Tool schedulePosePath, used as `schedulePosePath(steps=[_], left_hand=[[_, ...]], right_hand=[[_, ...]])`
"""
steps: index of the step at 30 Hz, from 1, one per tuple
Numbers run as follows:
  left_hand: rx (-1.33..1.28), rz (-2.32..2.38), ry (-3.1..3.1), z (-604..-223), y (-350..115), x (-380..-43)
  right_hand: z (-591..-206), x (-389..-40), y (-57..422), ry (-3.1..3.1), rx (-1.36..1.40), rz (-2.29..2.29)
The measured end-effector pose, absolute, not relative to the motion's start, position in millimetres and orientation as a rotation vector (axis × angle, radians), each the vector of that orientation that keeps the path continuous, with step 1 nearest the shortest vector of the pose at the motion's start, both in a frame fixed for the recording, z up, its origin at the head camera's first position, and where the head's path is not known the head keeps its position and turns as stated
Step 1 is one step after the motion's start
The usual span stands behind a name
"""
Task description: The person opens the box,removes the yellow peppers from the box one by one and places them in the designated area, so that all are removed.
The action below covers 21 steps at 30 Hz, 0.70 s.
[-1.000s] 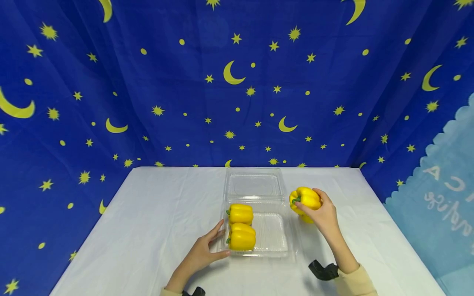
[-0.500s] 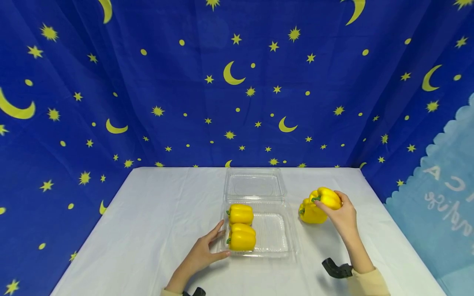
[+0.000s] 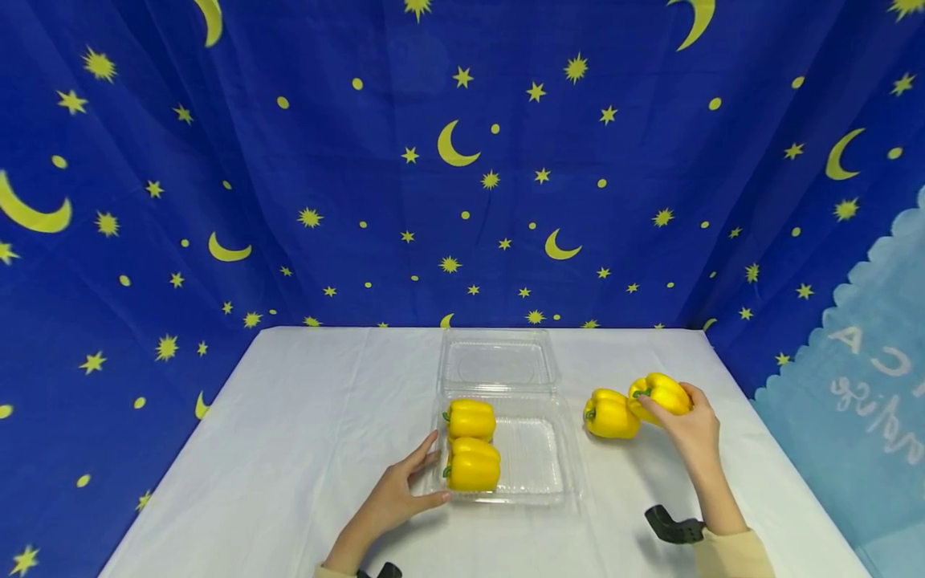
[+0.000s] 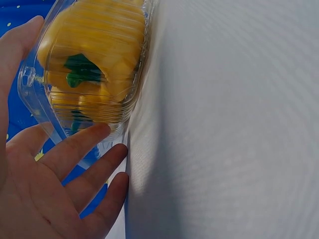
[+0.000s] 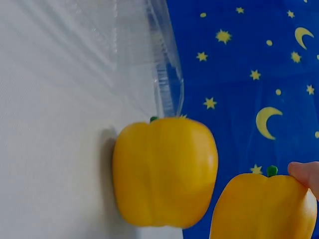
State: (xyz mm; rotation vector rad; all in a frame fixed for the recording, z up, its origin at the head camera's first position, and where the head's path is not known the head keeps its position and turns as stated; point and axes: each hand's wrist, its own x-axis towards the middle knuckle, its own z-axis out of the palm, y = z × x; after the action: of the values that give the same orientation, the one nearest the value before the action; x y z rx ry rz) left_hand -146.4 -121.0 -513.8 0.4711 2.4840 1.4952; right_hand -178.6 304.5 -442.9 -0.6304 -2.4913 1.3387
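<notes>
So, the left hand, fingers spread, gripping nothing, lies at the left edge of the clear container (thin plastic, probably bendy). Toward the right edge of the table, the right hand pinches a yellow pepper, likely light, firm and slick, best held across its sides.

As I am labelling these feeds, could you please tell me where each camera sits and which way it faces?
Head: on the person's head, facing forward and down at the white table, clear container and curtain; left hand, right hand and sleeves show.
Left wrist: on that wrist, facing the clear container's side and boxed peppers; the left hand shows.
Right wrist: on that wrist, facing the loose pepper and held pepper; part of the right hand shows.
Head and right wrist share both these peppers.
</notes>
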Motion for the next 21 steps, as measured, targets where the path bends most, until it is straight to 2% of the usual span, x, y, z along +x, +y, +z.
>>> schedulePosePath(steps=[21], left_hand=[[0.469,1.487,2.497,-516.0,-121.6,-147.1]], right_hand=[[-479.6,-182.9,331.0,-2.505,-0.696,1.204]])
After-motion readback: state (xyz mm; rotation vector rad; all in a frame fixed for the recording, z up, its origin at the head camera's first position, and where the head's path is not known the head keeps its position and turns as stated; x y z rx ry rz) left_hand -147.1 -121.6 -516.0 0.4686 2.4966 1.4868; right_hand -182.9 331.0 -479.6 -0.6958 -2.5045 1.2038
